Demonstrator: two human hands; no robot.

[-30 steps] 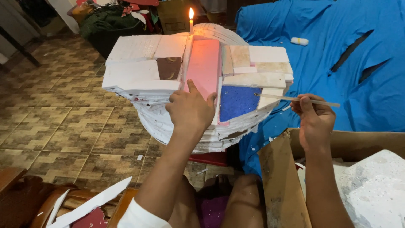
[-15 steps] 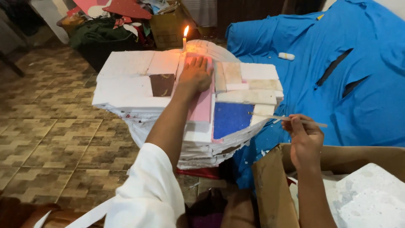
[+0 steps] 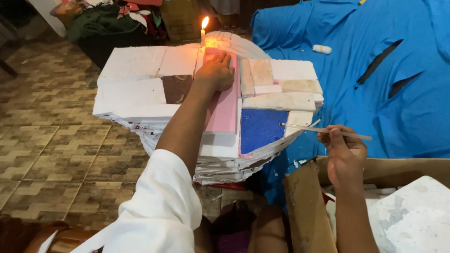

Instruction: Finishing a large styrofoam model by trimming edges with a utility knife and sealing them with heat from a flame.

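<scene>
Foam is the work in hand: a pink foam strip (image 3: 224, 108) lies on top of a stack of white foam boards (image 3: 136, 89), running from the lit candle (image 3: 203, 32) at the far edge back toward the person. The left hand (image 3: 216, 71) lies flat on the strip's far end, fingers spread and pressing down, gripping nothing. Just right of the strip sits a blue foam square (image 3: 260, 128), with pale foam blocks (image 3: 279, 86) beyond it. The right hand (image 3: 344, 151) is off the stack's near right corner, pinching a thin pale stick (image 3: 323, 130) whose tip reaches over the edge of the blue square.

This looks like a fitting step: the strip is being held in place among the pieces. Bringing the stick in would call for the left hand to keep the strip from sliding, and for care near the flame.

Blue cloth (image 3: 375, 56) covers the surface on the right, a cardboard box (image 3: 309, 211) stands at the near right, and patterned floor tiles (image 3: 42, 154) show at left.
</scene>
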